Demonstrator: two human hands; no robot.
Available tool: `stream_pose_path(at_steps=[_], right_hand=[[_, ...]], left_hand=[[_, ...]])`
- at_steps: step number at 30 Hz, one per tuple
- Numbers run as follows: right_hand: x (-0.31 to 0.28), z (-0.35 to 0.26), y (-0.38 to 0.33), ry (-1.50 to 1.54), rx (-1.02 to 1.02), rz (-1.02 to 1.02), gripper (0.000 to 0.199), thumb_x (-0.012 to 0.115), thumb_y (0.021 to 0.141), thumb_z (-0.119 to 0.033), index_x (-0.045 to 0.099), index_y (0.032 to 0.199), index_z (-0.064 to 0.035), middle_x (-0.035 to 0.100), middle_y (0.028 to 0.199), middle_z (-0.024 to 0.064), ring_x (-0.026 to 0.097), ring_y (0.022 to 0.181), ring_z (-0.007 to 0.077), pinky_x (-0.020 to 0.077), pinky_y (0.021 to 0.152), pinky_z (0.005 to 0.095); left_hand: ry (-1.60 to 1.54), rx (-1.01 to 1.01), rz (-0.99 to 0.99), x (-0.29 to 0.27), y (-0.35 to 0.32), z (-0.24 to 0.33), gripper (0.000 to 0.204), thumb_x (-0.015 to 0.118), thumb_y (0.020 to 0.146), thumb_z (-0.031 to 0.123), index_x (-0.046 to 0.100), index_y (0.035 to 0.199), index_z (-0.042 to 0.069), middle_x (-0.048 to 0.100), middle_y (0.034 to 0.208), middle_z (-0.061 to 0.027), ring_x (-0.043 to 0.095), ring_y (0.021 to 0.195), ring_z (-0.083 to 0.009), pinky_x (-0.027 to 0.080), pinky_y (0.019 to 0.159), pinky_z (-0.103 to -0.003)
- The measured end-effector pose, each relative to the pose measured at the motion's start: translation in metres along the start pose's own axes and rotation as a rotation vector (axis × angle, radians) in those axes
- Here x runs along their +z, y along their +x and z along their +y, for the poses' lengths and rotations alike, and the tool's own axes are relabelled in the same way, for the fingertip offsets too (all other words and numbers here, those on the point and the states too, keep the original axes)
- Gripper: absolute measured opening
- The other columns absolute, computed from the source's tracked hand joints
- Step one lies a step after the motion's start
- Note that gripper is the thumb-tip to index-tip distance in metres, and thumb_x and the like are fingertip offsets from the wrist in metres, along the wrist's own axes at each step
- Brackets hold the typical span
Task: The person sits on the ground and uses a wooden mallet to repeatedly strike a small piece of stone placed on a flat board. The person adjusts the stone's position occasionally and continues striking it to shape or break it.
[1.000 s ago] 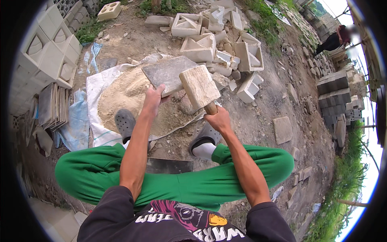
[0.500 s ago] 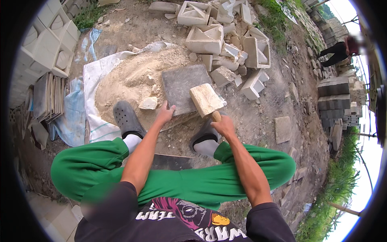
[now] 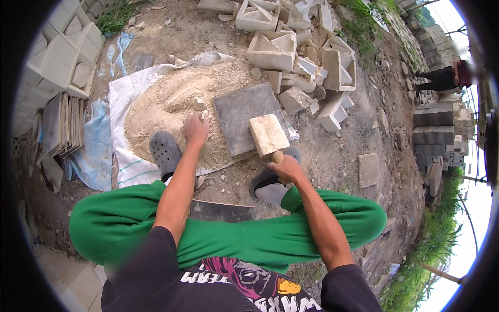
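Soft even daylight, faint shadows, fisheye-bent edges, black rim.

The slab [image 3: 247, 122] lies on the sand pile [image 3: 171, 104], right of the left hand [image 3: 196, 130]; the mallet [image 3: 268, 136] seems just above it.

Outdoor masonry yard: bare dirt ground [image 3: 332, 161], broken hollow concrete blocks [image 3: 270, 49], stacked grey pavers [image 3: 434, 135], sand heap [image 3: 166, 104] on white sacking [image 3: 122, 99].

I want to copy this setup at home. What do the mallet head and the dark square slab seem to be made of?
The mallet head, held in the right hand, looks like pale unfinished wood: blocky, matte, with a wooden handle. The dark square slab looks like stone or cast concrete: flat, grey, rough-edged, dull; which one is unclear. The left hand rests on the sandy crumbled pile beside it.
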State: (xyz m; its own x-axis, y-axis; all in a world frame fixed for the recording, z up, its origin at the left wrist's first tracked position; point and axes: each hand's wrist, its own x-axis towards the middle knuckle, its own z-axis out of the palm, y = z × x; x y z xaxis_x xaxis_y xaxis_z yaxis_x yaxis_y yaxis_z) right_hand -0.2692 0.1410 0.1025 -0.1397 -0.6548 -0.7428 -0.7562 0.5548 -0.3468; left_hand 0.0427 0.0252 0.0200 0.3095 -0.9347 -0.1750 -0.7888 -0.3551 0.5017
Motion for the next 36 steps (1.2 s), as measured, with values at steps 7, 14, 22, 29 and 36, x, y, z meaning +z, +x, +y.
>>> stream_pose_path(at_steps=[7, 14, 22, 29, 36], right_hand=[[0.006, 0.003, 0.003, 0.06, 0.026, 0.001, 0.053, 0.075, 0.077, -0.043, 0.069, 0.09, 0.0084, 0.071, 0.08, 0.0225, 0.073, 0.072, 0.0321, 0.0568, 0.067, 0.0416], [0.003, 0.004, 0.005, 0.282, 0.049, -0.171, 0.057, 0.072, 0.083, -0.052, 0.064, 0.089, 0.0042, 0.067, 0.073, 0.0143, 0.068, 0.06, 0.0269, 0.0566, 0.06, 0.0383], [0.028, 0.016, 0.017, 1.255, 0.099, -0.599, 0.05, 0.071, 0.087, -0.048, 0.058, 0.095, 0.0001, 0.062, 0.079, 0.0117, 0.065, 0.068, 0.0213, 0.0583, 0.061, 0.0347], [0.046, -0.003, 0.014, 1.45, 0.185, -0.664, 0.028, 0.074, 0.085, -0.026, 0.06, 0.096, -0.0044, 0.068, 0.093, 0.0164, 0.064, 0.064, 0.0229, 0.0589, 0.061, 0.0396], [0.047, 0.001, 0.027, 1.341, 0.195, -0.719, 0.019, 0.071, 0.087, -0.024, 0.058, 0.087, -0.0098, 0.06, 0.074, 0.004, 0.056, 0.057, 0.0183, 0.05, 0.054, 0.0356]], left_hand=[[-0.015, -0.068, 0.024, 0.01, 0.005, -0.004, 0.03, 0.068, 0.088, 0.03, 0.069, 0.114, 0.016, 0.064, 0.11, -0.0084, 0.055, 0.114, -0.0285, 0.039, 0.097, -0.049], [-0.46, 0.243, -0.172, 0.012, 0.016, 0.029, 0.028, 0.065, 0.089, 0.027, 0.071, 0.108, 0.007, 0.072, 0.093, -0.0135, 0.068, 0.086, -0.0283, 0.053, 0.078, -0.038], [-0.336, 0.232, -0.25, 0.042, -0.008, 0.049, 0.027, 0.071, 0.086, 0.02, 0.071, 0.108, 0.005, 0.072, 0.096, -0.0133, 0.068, 0.089, -0.0282, 0.053, 0.082, -0.038], [-0.332, 0.242, -0.155, 0.053, -0.012, 0.042, 0.029, 0.067, 0.086, 0.015, 0.069, 0.113, 0.007, 0.067, 0.103, -0.0153, 0.063, 0.1, -0.0332, 0.05, 0.088, -0.042], [-0.331, 0.134, -0.17, 0.048, 0.002, 0.034, 0.023, 0.069, 0.083, 0.015, 0.069, 0.105, 0.007, 0.07, 0.098, -0.0126, 0.067, 0.093, -0.0306, 0.052, 0.082, -0.042]])
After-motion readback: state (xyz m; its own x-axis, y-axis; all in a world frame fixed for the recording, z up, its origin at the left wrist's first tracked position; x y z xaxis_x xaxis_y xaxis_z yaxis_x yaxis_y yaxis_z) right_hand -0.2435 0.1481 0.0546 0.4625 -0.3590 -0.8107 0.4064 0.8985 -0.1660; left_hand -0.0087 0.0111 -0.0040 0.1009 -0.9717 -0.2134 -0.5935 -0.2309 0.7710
